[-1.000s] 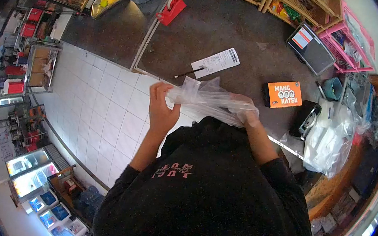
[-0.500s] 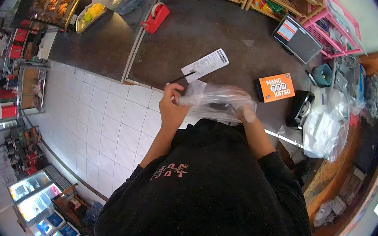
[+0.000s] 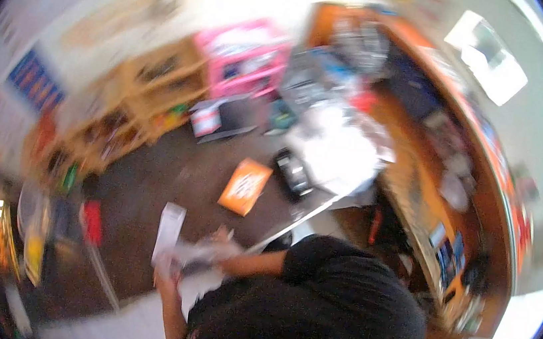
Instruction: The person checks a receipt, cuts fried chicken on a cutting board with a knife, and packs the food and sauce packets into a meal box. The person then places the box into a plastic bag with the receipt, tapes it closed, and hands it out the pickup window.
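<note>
A clear plastic bag point(image 3: 193, 254), blurred by motion, stretches between my two hands over the counter's front edge. My left hand point(image 3: 169, 277) is closed on the bag's left end. My right hand point(image 3: 225, 250) is at the other end, its fingers smeared and partly behind the plastic, and seems to grip it. Just beyond the bag a white printed slip point(image 3: 170, 226) lies on the dark counter. Farther right lies an orange box point(image 3: 245, 186) with white lettering. The dark pen seen earlier cannot be made out.
Right of the box stands a black device point(image 3: 292, 174), beside a pile of white plastic bags point(image 3: 334, 146). A tablet-like screen point(image 3: 224, 117), pink basket point(image 3: 244, 59) and wooden racks point(image 3: 161, 83) line the back. A red tape dispenser point(image 3: 92, 221) sits left.
The head view has swung right, so the counter appears rotated and blurred. Both hands still have the plastic bag between them. The slip and orange box stay on the counter.
</note>
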Motion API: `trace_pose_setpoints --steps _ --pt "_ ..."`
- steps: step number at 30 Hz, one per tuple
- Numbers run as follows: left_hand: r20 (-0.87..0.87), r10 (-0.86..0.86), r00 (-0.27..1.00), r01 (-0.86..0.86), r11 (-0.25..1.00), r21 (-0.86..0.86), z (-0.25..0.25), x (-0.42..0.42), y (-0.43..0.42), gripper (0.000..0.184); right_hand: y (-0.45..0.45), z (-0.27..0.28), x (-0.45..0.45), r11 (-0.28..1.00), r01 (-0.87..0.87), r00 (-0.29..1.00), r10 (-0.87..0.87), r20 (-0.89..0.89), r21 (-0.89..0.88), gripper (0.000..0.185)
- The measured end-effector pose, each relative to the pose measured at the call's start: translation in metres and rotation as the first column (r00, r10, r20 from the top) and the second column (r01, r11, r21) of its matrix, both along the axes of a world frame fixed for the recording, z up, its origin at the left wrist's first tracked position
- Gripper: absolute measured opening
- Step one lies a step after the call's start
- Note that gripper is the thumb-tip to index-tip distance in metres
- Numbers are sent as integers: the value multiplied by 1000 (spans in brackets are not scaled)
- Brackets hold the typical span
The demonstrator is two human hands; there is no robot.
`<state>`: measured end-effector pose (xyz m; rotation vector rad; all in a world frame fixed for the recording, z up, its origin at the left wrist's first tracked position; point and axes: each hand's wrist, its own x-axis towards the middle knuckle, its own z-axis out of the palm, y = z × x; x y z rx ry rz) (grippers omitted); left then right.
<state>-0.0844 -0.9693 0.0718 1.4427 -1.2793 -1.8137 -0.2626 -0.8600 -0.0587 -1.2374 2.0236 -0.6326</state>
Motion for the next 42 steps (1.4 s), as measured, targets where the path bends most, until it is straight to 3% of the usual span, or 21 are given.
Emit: trace_pose_setpoints --steps 1,2,3,4,7,8,9,10,11,12,17,19,23,26,28,30,31,34,36,38,42 --pt "18 79 997 -80 992 97 13 -15 4 31 4 -1 -4 999 33 998 -34 52 35 33" --pt "-132 -52 990 65 993 95 -11 2 -7 34 4 -2 -7 996 69 993 -75 95 62 33" --pt "-156 -3 988 18 996 93 -31 -3 -11 35 1 -1 -13 992 97 986 -107 128 80 33" --pt "-133 -64 989 77 992 97 -1 -14 -6 34 -4 -1 -19 988 126 977 -139 162 92 34" --pt "-59 -273 960 271 962 -39 -2 -21 -23 48 -26 1 -28 975 188 942 -214 258 122 34" --pt "-218 -233 948 205 969 -140 -18 -30 -22 33 -27 -3 -31 970 204 935 -234 267 134 34" --pt "-214 -239 947 209 966 -152 -30 -32 -32 33 -29 -10 -33 968 211 928 -242 284 135 35" --pt "155 -380 912 410 852 -326 -40 -33 -47 34 -28 -17 -35 966 222 926 -252 281 136 35" --pt "519 -399 756 625 675 -391 -46 -34 -60 35 -27 -26 -37 964 228 932 -256 258 136 35" --pt "622 -407 669 718 570 -398 -46 -41 -68 32 -27 -32 -37 965 225 943 -251 217 136 35" --pt "558 -516 649 760 472 -447 -5 -77 -73 31 -16 21 -37 969 147 989 -138 -60 199 38" --pt "657 -443 610 792 371 -485 7 -87 -71 40 -29 7 -33 947 -85 901 205 -382 308 38" --pt "705 -348 618 785 301 -541 15 -97 -67 47 -31 66 -19 951 -10 894 146 -423 308 38" --pt "555 -176 813 574 395 -717 4 -95 -71 45 -45 74 -30 985 -97 893 148 -424 141 36" --pt "562 -156 812 569 427 -703 -6 -86 -78 45 -54 79 -31 982 -34 927 101 -362 187 37" --pt "593 -127 795 578 452 -679 -14 -67 -84 46 -65 45 -37 964 -9 817 161 -554 266 35" --pt "577 -113 809 547 502 -669 -19 -57 -82 46 -60 51 -39 975 44 847 78 -525 216 33" --pt "512 -78 856 460 570 -681 -48 -46 -84 42 -47 77 -55 960 -82 853 206 -480 266 46" --pt "466 -54 883 404 592 -697 -61 -42 -86 40 -48 76 -56 989 31 829 54 -556 142 45" --pt "308 -123 943 291 754 -589 -65 -37 -84 37 -50 84 -59 984 -43 829 132 -543 172 42" --pt "403 -171 899 400 694 -598 0 -54 -63 40 -40 124 -72 975 -112 824 200 -530 194 36"
